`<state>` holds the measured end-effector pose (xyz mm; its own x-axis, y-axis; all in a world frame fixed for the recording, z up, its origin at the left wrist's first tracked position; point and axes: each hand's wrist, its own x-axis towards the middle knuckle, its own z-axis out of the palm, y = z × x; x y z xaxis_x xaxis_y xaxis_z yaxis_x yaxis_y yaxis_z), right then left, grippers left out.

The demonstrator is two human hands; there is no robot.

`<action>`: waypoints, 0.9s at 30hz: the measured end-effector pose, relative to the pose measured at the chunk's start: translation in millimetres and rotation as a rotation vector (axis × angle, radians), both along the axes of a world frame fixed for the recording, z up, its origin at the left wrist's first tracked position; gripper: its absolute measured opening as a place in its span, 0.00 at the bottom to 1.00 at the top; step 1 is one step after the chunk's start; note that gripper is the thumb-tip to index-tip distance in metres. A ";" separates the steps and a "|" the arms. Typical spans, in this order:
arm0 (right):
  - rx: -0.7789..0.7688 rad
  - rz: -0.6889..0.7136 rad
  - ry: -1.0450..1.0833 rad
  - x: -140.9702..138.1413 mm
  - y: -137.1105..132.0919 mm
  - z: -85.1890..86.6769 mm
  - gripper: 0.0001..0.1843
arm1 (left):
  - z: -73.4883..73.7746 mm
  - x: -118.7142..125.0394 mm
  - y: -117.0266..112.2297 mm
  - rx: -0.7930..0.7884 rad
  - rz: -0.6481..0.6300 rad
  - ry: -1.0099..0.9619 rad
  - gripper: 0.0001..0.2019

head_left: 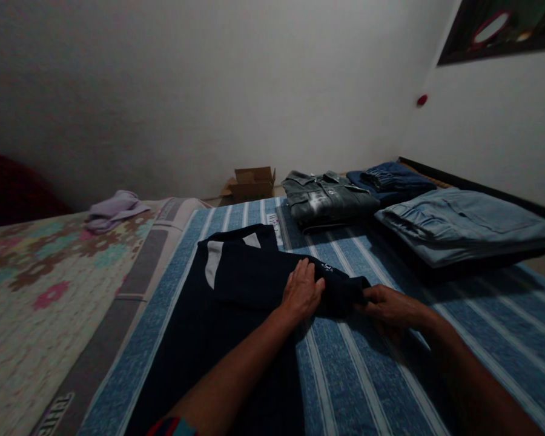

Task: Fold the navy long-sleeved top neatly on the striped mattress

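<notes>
A dark navy garment point(249, 275) with light grey patches lies on the blue striped bedding point(327, 375). Its look suggests a long-sleeved top, with one sleeve-like part stretched to the right and a small white logo on it. My left hand point(301, 290) rests flat on that part, fingers extended. At its right end, my right hand point(386, 306) pinches the bunched cloth between thumb and fingers. Some of the right fingers are hidden under the hand. The garment's lower end runs beneath my left forearm and out of view.
Behind my hands lies a folded grey denim jacket point(327, 200). Dark blue folded clothes point(395, 181) and folded light blue jeans point(472, 221) sit at the right. A lilac cloth point(115, 211) lies on the floral cover point(72, 303) at left. An open cardboard box point(253, 184) stands by the wall.
</notes>
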<state>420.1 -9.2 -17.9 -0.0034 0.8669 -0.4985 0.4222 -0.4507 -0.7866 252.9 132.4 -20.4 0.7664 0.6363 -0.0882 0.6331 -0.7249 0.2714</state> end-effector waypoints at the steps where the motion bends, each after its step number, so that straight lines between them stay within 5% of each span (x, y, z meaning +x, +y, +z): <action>1: 0.002 0.000 0.003 0.1 0.1 -0.1 0.17 | -4.2 0.6 -1.4 0.007 -0.014 0.016 0.27; 6: -0.025 0.017 0.014 1.6 -1.5 3.7 0.22 | -17.3 -0.1 -5.1 0.079 -0.078 0.070 0.33; 13: -0.032 -0.027 0.041 8.2 -5.7 12.3 0.27 | -14.6 -1.4 -6.5 0.062 -0.095 0.073 0.38; 20: 0.472 -0.429 -0.240 15.6 -1.2 14.7 0.20 | -19.6 -1.0 -6.5 0.093 -0.098 0.043 0.38; 27: 0.513 -0.277 -0.353 10.9 15.5 -2.3 0.27 | -24.6 -0.6 -5.4 0.114 -0.098 0.028 0.38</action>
